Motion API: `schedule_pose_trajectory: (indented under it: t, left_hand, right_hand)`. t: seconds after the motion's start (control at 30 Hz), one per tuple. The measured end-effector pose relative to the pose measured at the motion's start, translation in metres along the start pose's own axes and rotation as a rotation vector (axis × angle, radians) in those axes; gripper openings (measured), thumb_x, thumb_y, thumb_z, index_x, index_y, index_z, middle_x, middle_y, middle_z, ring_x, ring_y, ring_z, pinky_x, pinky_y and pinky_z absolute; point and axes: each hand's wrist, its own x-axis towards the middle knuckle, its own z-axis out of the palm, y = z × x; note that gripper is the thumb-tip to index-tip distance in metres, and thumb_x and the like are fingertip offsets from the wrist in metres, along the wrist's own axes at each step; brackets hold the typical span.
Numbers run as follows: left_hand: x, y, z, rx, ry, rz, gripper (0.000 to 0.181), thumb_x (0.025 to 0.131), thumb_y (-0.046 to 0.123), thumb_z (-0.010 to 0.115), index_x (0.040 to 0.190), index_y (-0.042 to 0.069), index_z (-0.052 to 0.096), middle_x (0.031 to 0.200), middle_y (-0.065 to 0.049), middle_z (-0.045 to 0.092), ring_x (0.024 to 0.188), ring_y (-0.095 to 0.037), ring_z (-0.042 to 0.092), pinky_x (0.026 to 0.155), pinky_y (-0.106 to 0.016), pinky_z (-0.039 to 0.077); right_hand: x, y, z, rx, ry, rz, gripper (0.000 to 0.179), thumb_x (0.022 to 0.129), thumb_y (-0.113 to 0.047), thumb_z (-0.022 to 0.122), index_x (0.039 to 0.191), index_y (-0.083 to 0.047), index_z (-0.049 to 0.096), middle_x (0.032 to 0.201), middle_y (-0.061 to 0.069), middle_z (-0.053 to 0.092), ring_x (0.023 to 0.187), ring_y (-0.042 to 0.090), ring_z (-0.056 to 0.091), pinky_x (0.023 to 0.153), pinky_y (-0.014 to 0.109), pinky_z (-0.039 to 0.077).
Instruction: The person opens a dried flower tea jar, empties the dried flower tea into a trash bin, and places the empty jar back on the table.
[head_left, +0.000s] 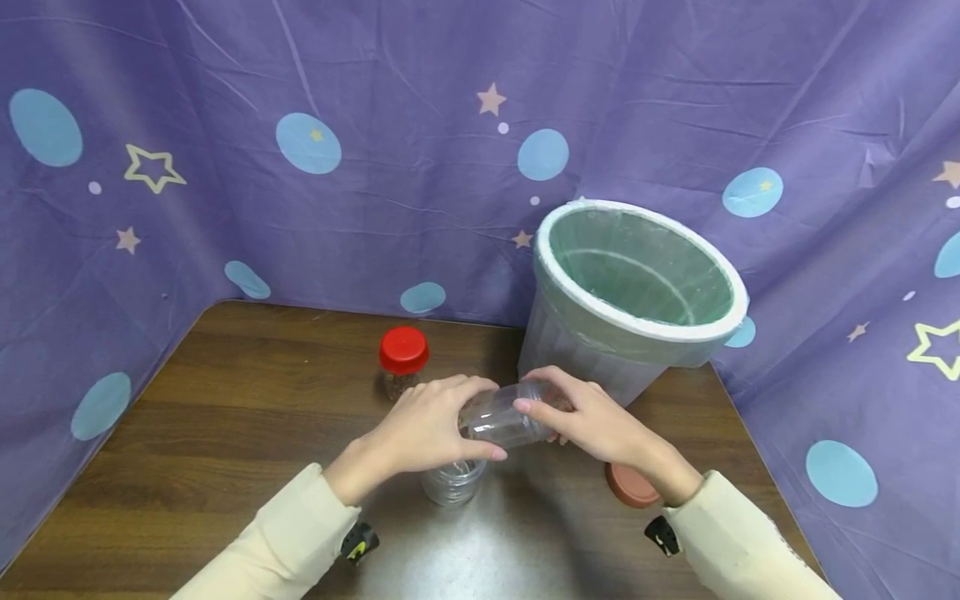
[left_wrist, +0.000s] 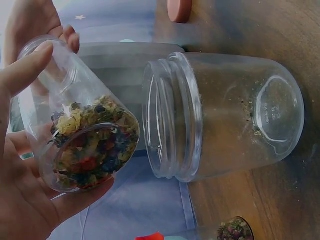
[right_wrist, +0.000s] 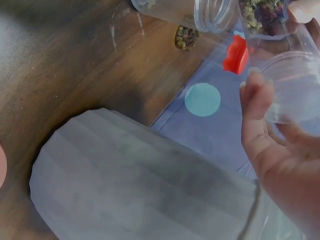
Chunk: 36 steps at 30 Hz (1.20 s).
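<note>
Together, both hands grip one clear screw-neck plastic jar (head_left: 498, 421) above the tabletop: the left hand (head_left: 420, 429) curls round it toward the base, and the right hand (head_left: 592, 417) pinches it near the threaded end, thumb on the near side. The jar lies tipped over, base to the left, threads to the right, with mixed dried flowers (left_wrist: 92, 145) gathered at its base. Just below, to the near left, a second clear jar (head_left: 453, 487) stands upright and uncapped, crumbs on its bottom; the left hand partly covers it in the head view.

Underneath spreads a dark brown wood-grain tabletop (head_left: 225, 433), bright with glare at the near middle. Beyond the left hand stands a red-capped jar (head_left: 403, 352) of dried bits, its lower part blocked by that hand. To the near right lies a terracotta-coloured lid (head_left: 632, 485), its edge overlapped by the right forearm. A tall pale waste bin (head_left: 566, 346), its clear liner (head_left: 622, 258) folded over the rim, stands close beyond the right hand and takes up the far right. Creased purple curtain (head_left: 420, 167), printed with blue ovals and stars, encloses the far, left and right sides.
</note>
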Motion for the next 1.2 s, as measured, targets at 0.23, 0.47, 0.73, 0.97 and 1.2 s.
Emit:
schedule_pose_trajectory:
  t: [0.23, 0.47, 0.73, 0.97, 1.2]
  left_hand:
    - [0.001, 0.001, -0.001, -0.001, 0.011, -0.015, 0.071, 0.068, 0.06, 0.081, 0.126, 0.024, 0.062, 0.108, 0.007, 0.07, 0.084, -0.008, 0.063, 0.068, -0.028, 0.049]
    - [0.001, 0.001, -0.001, -0.036, -0.005, -0.024, 0.073, 0.068, 0.059, 0.081, 0.127, 0.023, 0.062, 0.111, 0.005, 0.07, 0.085, -0.009, 0.063, 0.069, -0.029, 0.05]
    - [0.0, 0.001, -0.002, -0.038, -0.002, -0.033, 0.073, 0.07, 0.059, 0.08, 0.13, 0.022, 0.061, 0.113, 0.004, 0.07, 0.085, -0.009, 0.062, 0.07, -0.03, 0.05]
    - [0.0, 0.005, -0.002, 0.025, 0.02, -0.018, 0.076, 0.071, 0.06, 0.078, 0.134, 0.021, 0.059, 0.114, 0.001, 0.069, 0.092, -0.016, 0.067, 0.073, -0.037, 0.054]
    - [-0.002, 0.008, -0.001, 0.083, 0.046, -0.009, 0.076, 0.071, 0.06, 0.079, 0.133, 0.022, 0.059, 0.111, 0.002, 0.069, 0.091, -0.017, 0.068, 0.068, -0.035, 0.053]
  right_hand:
    - [-0.003, 0.004, -0.004, -0.021, 0.014, -0.113, 0.046, 0.093, -0.04, 0.065, 0.136, -0.029, 0.05, 0.109, 0.0, 0.068, 0.08, 0.01, 0.067, 0.07, 0.027, 0.054]
    - [-0.005, 0.006, -0.006, -0.01, -0.003, -0.173, 0.054, 0.089, -0.035, 0.071, 0.138, -0.027, 0.049, 0.114, -0.001, 0.066, 0.091, 0.012, 0.066, 0.077, 0.027, 0.056]
    - [-0.007, 0.006, -0.008, -0.049, 0.011, -0.132, 0.066, 0.091, -0.039, 0.068, 0.148, -0.025, 0.037, 0.128, 0.002, 0.063, 0.107, 0.016, 0.065, 0.082, 0.027, 0.056]
    - [-0.002, -0.001, -0.006, 0.0, 0.079, 0.102, 0.052, 0.099, -0.054, 0.046, 0.135, -0.016, 0.053, 0.108, 0.012, 0.07, 0.077, 0.017, 0.068, 0.064, 0.031, 0.056]
    - [0.003, -0.011, -0.001, -0.011, 0.082, 0.228, 0.062, 0.093, -0.066, 0.047, 0.123, -0.014, 0.061, 0.067, 0.008, 0.065, 0.05, 0.019, 0.065, 0.048, 0.034, 0.053]
